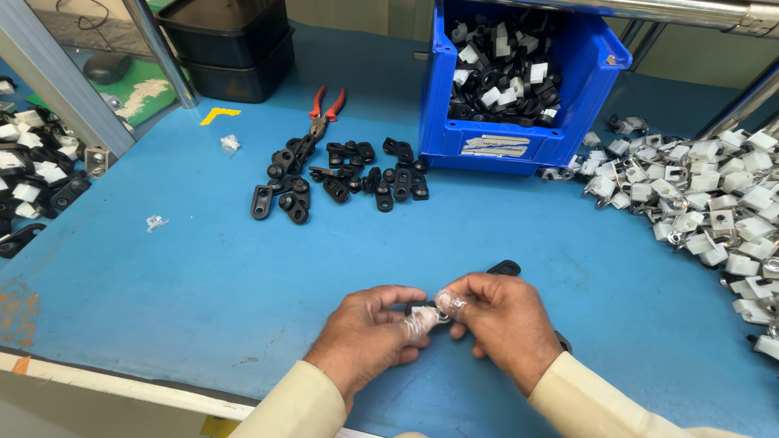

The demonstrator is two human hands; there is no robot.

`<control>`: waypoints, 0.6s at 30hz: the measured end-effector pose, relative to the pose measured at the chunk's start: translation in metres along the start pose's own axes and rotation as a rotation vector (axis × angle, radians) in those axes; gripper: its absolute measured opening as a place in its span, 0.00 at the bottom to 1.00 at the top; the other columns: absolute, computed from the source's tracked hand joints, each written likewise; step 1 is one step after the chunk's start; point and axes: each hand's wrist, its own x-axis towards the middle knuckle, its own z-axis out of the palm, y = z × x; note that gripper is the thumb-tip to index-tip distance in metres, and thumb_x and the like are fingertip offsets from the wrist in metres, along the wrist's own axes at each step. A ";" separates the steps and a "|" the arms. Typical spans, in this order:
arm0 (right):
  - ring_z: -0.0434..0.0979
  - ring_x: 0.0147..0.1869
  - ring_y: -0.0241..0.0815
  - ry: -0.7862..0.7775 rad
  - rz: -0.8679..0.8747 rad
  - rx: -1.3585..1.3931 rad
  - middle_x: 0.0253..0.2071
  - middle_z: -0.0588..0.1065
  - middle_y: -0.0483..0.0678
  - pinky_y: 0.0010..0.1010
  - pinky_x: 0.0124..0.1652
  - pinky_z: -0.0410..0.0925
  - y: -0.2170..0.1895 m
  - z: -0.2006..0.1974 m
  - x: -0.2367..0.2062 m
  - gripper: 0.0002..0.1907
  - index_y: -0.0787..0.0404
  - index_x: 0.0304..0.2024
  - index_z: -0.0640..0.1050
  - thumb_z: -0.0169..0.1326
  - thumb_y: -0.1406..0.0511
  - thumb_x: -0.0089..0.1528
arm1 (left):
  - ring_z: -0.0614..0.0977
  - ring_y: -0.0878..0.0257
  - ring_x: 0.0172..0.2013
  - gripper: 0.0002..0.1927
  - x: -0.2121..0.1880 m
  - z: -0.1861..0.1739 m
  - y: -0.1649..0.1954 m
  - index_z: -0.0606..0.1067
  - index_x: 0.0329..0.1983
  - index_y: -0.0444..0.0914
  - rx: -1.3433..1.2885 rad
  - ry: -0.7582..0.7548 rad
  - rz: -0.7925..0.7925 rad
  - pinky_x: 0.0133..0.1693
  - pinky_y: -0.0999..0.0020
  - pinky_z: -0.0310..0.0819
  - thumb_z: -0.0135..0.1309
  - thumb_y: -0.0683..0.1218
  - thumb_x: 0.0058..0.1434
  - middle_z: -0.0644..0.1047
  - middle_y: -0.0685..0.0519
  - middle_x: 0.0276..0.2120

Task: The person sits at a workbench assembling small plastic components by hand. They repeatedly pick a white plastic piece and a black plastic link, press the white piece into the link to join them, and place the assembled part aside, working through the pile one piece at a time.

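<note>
My left hand point(372, 327) and my right hand point(501, 319) meet low in the middle of the blue table point(203, 276). Together they pinch one small white-and-metal part point(428, 313) between taped fingertips. A black plastic piece point(505, 267) pokes out just above my right hand, and whether the hand grips it I cannot tell. Several loose black plastic pieces point(341, 174) lie in a cluster farther up the table, apart from both hands.
A blue bin point(519, 142) of black-and-white parts stands at the back. A heap of white-and-metal parts point(706, 195) spreads along the right. Red-handled pliers point(324, 109) lie near black trays point(231, 49). More parts point(32, 170) sit at the left, behind a metal post point(61, 77).
</note>
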 end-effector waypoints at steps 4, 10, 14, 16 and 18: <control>0.76 0.29 0.33 -0.006 -0.023 0.273 0.28 0.79 0.48 0.26 0.21 0.66 -0.007 0.003 -0.001 0.14 0.67 0.38 0.84 0.54 0.61 0.65 | 0.86 0.62 0.40 0.19 -0.005 0.006 -0.002 0.79 0.53 0.36 -0.240 -0.030 0.019 0.44 0.68 0.84 0.61 0.44 0.59 0.84 0.48 0.39; 0.79 0.30 0.34 -0.022 0.147 0.343 0.28 0.81 0.46 0.26 0.25 0.68 0.002 0.006 -0.007 0.12 0.63 0.36 0.82 0.59 0.60 0.63 | 0.88 0.64 0.39 0.16 -0.008 0.011 -0.002 0.78 0.51 0.37 -0.216 0.010 -0.019 0.43 0.70 0.84 0.62 0.45 0.61 0.86 0.48 0.38; 0.74 0.26 0.35 0.055 0.042 0.302 0.26 0.78 0.48 0.25 0.25 0.68 0.009 0.012 0.000 0.12 0.66 0.33 0.82 0.59 0.62 0.62 | 0.86 0.63 0.36 0.13 -0.007 0.022 -0.007 0.78 0.48 0.37 -0.161 0.062 0.016 0.40 0.68 0.83 0.62 0.44 0.61 0.85 0.47 0.37; 0.72 0.24 0.36 0.097 0.032 0.346 0.25 0.77 0.49 0.26 0.24 0.67 0.010 0.014 0.004 0.16 0.69 0.31 0.80 0.59 0.61 0.64 | 0.86 0.63 0.36 0.12 -0.006 0.030 -0.010 0.77 0.46 0.37 -0.115 0.107 0.003 0.40 0.67 0.83 0.62 0.44 0.61 0.84 0.48 0.36; 0.72 0.23 0.36 0.078 0.079 0.367 0.25 0.78 0.49 0.26 0.24 0.67 0.007 0.012 0.007 0.16 0.67 0.31 0.80 0.56 0.59 0.65 | 0.86 0.61 0.37 0.12 -0.005 0.032 -0.011 0.76 0.46 0.36 -0.189 0.099 -0.043 0.40 0.66 0.84 0.62 0.45 0.62 0.83 0.47 0.36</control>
